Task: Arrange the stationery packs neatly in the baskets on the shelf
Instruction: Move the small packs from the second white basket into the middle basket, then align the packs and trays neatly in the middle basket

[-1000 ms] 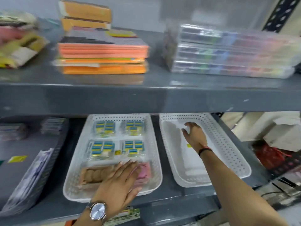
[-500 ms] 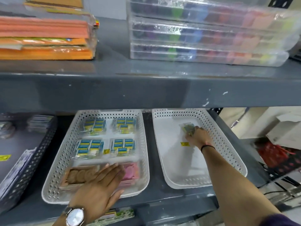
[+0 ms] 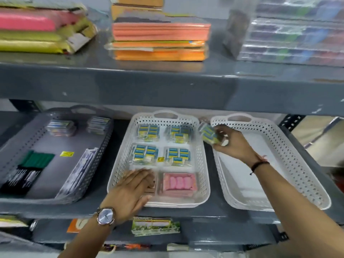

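Evidently a blue-and-yellow pack [image 3: 208,133] is pinched in the right hand [image 3: 230,142] above the middle basket [image 3: 119,161]'s far right rim, likely for stacking; the left hand [image 3: 130,192], spread flat, steadies the near-left corner.

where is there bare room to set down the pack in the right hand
The right white basket has a bare floor, the most open spot. The middle white basket is crowded: four blue packs, a pink pack, left hand. The right hand holds its pack between them.
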Available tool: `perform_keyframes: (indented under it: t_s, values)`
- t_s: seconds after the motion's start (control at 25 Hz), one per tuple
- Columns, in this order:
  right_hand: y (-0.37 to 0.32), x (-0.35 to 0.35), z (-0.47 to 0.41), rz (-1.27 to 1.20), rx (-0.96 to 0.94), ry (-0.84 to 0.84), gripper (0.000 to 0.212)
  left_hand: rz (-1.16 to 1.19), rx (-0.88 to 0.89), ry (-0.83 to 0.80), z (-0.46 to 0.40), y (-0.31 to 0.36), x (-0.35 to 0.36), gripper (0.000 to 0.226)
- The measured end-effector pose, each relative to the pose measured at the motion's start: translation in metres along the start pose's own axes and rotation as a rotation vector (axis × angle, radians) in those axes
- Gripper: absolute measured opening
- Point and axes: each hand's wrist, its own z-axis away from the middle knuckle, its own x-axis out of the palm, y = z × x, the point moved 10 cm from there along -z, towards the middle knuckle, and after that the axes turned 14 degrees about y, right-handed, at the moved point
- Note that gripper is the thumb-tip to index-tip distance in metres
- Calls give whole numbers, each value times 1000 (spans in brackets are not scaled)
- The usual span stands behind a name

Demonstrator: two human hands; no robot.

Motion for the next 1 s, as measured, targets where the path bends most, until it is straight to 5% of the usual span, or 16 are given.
perform_keyframes:
  t_s: [0.36, 0.8, 1.0]
  values:
    - [-42, 101, 30, 184, -169, -475, 42, 126, -134, -58, 8, -27, 14, 75]
    - [-35, 120, 35, 379, -199, -504, 49, 146, -112, -139, 7, -27, 17, 71]
    - [-36, 121, 33, 384, -202, -500, 68, 485, -283, -52, -10, -61, 25, 58]
